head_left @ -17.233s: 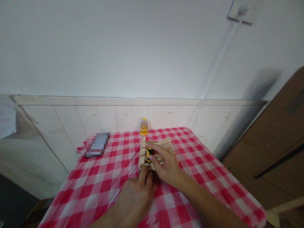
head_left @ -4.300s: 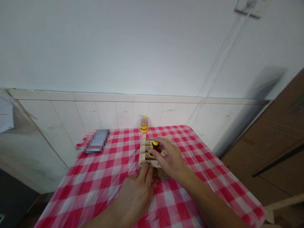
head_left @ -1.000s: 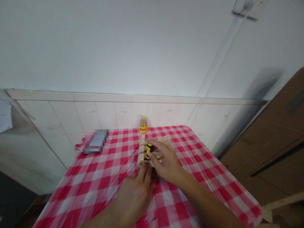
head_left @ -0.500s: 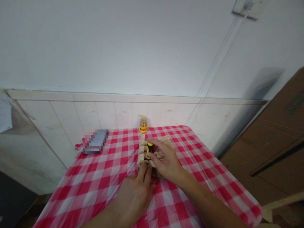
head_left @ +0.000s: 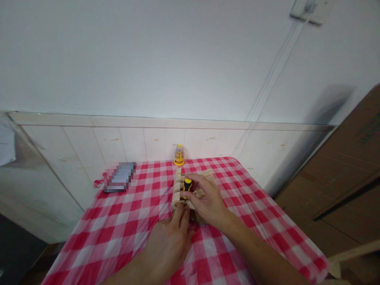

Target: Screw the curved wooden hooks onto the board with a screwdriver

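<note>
My right hand (head_left: 206,200) pinches the yellow and black handle of a small screwdriver (head_left: 187,185) between thumb and fingers. The screwdriver stands upright, its dark shaft pointing down at the near end of a pale slatted wooden piece (head_left: 177,187). Beside that tip, the fingers of my left hand (head_left: 172,235) are closed on the near end of the wood. Whether they also steady a screw is too small to tell. Part of the wooden piece is hidden under my right hand, and its far right edge shows beyond the knuckles.
A red and white checked cloth (head_left: 139,198) covers the table. At the back stands a yellow, clear-topped screwdriver bit holder (head_left: 179,155). A phone-like flat device (head_left: 121,178), partly blurred, lies at the left. Large brown cardboard (head_left: 335,190) leans at the right, and a white wall (head_left: 166,59) rises behind.
The screwdriver handle has turned a little in my right hand, so its black and yellow faces show differently. My left hand stays in place at the wood.
</note>
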`<state>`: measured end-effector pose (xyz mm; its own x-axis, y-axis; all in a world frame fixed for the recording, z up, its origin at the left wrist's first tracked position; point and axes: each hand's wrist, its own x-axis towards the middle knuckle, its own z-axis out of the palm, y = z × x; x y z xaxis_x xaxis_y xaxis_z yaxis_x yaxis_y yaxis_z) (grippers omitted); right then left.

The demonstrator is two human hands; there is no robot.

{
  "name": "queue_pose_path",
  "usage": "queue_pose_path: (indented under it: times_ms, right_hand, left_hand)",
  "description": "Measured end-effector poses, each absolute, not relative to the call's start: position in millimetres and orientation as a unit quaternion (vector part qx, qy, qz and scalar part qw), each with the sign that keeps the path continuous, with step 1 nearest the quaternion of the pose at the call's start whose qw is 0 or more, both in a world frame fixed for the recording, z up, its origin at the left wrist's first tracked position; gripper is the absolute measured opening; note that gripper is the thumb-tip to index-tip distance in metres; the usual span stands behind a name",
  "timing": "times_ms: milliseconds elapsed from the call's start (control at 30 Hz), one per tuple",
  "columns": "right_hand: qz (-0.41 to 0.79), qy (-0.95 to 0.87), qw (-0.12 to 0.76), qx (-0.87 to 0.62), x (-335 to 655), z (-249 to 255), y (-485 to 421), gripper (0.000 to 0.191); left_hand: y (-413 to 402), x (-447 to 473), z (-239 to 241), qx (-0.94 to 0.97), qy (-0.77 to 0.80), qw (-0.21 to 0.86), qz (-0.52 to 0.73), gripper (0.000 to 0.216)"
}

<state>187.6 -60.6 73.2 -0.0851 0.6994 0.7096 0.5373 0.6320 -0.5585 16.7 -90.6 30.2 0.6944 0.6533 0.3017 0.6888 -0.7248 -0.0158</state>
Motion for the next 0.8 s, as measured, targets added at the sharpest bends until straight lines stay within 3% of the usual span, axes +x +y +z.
queue_pose_path:
  times_ms: [567,800]
  right_hand:
    - [0.044,-0.763,0.520,-0.382,188,77,-61,0.042]
    - [0.041,-0.768,0.508,-0.389,184,79,-70,0.053]
  left_hand:
    - [-91,16,33,-0.921,-0.349,0.076,-0.153,0.035]
    - [-90,16,27,-0.916,-0.358,0.063,-0.171,0.043]
